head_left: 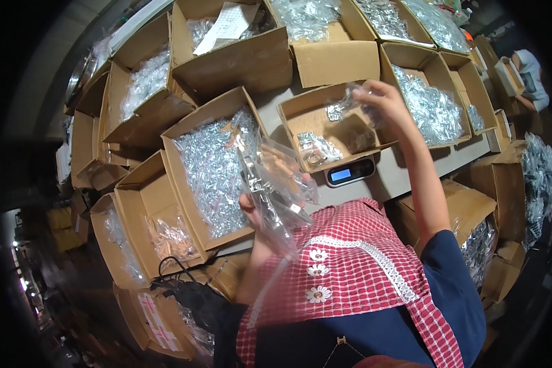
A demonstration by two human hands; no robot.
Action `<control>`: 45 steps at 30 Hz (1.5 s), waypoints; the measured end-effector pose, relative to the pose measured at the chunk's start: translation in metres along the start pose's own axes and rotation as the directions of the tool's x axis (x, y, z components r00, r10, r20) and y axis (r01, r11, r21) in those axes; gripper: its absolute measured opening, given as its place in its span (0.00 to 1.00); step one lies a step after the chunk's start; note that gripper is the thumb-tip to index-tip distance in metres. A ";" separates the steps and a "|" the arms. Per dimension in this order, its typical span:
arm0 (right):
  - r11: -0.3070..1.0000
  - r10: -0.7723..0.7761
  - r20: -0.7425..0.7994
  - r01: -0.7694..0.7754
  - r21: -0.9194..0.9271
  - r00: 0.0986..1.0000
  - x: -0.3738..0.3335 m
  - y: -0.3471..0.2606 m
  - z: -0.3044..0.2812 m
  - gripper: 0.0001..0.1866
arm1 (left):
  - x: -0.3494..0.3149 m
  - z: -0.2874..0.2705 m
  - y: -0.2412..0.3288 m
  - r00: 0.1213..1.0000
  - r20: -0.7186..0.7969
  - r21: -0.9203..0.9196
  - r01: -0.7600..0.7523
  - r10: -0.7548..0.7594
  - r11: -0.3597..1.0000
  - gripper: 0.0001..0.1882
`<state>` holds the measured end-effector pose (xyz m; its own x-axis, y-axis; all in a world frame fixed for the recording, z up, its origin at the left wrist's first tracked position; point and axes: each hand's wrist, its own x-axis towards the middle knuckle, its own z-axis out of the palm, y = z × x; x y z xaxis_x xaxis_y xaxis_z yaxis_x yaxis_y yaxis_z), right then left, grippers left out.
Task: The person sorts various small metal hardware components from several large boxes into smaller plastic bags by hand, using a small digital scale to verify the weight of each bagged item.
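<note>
My left hand (249,207) is closed around a large transparent plastic bag (268,205), which has metal and tan pieces showing through the film. It hangs in front of a carton of small silvery parts (208,175). My right hand (383,103) reaches over a shallow cardboard box (310,119), its fingers pinching a small transparent packet (353,98); the packet's contents are hard to make out. Inside that box lie a few small packets of metal parts (316,150). Just in front of the box is a digital scale (351,173) with a lit blue display.
Open cartons of bagged metal parts crowd around, including one at the right (429,110) and one at the back (310,18). A carton at the left holds tan pieces (170,239). White paper (227,26) lies on a back carton. Another person (532,80) is at far right.
</note>
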<state>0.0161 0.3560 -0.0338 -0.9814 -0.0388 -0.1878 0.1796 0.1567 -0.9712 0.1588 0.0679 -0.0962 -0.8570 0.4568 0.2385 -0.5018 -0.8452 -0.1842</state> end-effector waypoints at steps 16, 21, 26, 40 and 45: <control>-0.173 0.527 0.430 0.587 -0.791 0.733 -0.003 -0.017 0.021 0.13 | 0.001 -0.007 0.003 0.999 0.040 0.009 -0.003 0.002 1.000 0.50; -0.281 0.394 0.388 0.511 -0.812 0.833 0.010 -0.028 0.030 0.13 | 0.004 0.005 0.000 0.998 0.052 0.001 -0.036 0.036 0.999 0.48; -0.240 0.293 0.413 0.484 -0.841 0.862 0.013 -0.007 0.024 0.12 | 0.009 0.005 0.000 0.995 0.068 -0.053 -0.063 0.067 0.997 0.47; -0.005 0.423 0.636 0.704 -0.710 0.645 -0.019 -0.022 0.055 0.21 | -0.026 -0.043 0.021 1.000 0.002 -0.038 -0.025 0.025 0.999 0.49; -0.043 0.412 0.670 0.747 -0.663 0.618 -0.019 -0.013 0.047 0.28 | 0.002 0.000 0.002 0.995 0.085 -0.067 -0.038 0.043 0.997 0.46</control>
<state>0.0358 0.3088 -0.0243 -0.4876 -0.6202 -0.6145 -0.7856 0.6187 -0.0012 0.1567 0.0674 -0.0963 -0.8649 0.3944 0.3104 -0.4758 -0.8412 -0.2568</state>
